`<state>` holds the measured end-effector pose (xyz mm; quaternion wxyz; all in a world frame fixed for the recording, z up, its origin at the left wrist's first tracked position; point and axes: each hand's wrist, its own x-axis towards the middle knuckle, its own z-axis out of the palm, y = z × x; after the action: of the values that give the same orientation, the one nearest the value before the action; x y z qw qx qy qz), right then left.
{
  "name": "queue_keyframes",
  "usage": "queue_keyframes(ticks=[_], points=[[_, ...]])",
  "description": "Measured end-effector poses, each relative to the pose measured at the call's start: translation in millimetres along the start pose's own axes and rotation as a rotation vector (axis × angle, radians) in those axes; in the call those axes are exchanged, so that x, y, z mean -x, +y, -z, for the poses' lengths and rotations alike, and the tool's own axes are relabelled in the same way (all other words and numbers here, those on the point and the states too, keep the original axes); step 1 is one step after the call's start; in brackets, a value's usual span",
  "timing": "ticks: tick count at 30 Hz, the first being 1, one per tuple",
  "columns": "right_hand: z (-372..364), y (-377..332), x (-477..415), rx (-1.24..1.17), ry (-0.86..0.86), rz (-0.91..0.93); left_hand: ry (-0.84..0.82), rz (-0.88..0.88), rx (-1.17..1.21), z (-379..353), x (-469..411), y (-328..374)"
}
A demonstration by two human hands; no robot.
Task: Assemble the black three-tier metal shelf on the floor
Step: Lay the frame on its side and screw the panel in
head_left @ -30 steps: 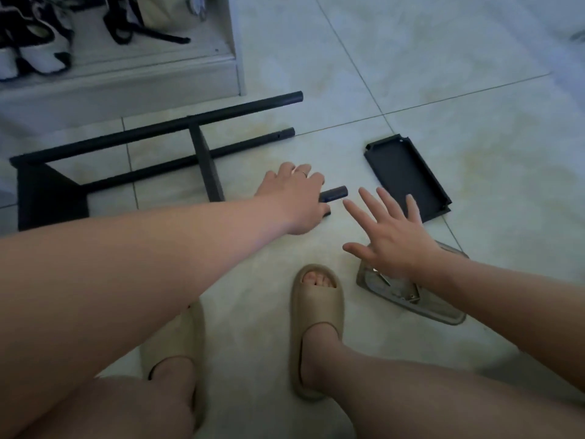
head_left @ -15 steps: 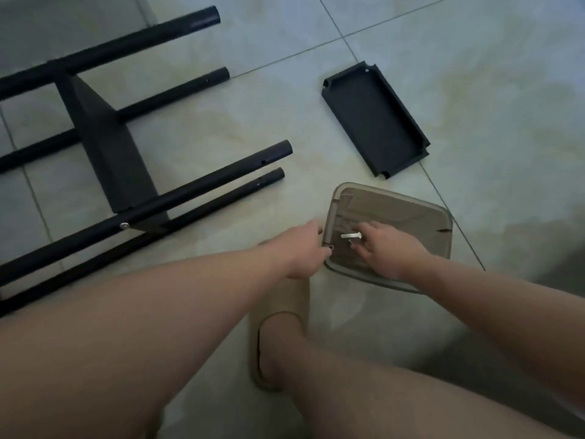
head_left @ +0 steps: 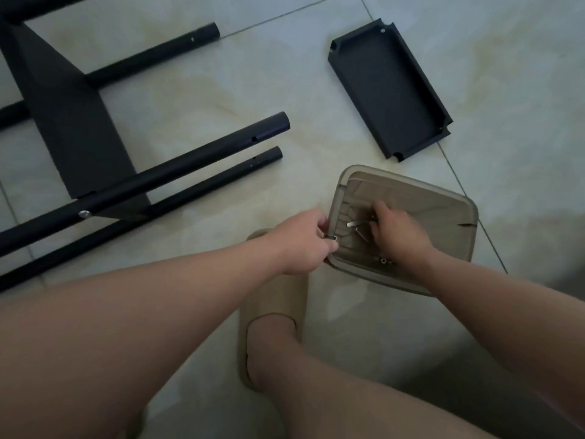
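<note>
The partly built black shelf frame lies on its side at the left, its poles [head_left: 190,160] running toward the middle and one black tier panel [head_left: 69,122] screwed between them. A loose black tier tray [head_left: 389,90] lies on the floor at upper right. A translucent brown plastic box [head_left: 411,188] in front of me holds screws [head_left: 384,260] and other small metal hardware. My left hand [head_left: 304,245] grips a small dark part against the box's left rim. My right hand [head_left: 399,236] is inside the box, fingers curled over a silver metal piece [head_left: 353,224].
The floor is pale tile with grout lines. My foot in a beige slipper [head_left: 272,299] stands just below the box, and my legs fill the lower frame. The pole ends stop short of the box and tray.
My view has dropped toward the box. My left hand brought the small dark part from the floor to the box's rim. My right hand went from open above the floor into the box.
</note>
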<state>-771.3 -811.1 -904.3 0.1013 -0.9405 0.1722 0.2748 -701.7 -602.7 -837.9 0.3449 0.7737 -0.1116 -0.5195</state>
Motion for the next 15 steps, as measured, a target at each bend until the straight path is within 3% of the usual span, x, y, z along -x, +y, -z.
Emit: queue_keyframes(ticks=[15], points=[[2.7,13.7,-5.4,0.070,0.025,-0.027,-0.017,-0.012,0.037,-0.2,0.1,-1.0]])
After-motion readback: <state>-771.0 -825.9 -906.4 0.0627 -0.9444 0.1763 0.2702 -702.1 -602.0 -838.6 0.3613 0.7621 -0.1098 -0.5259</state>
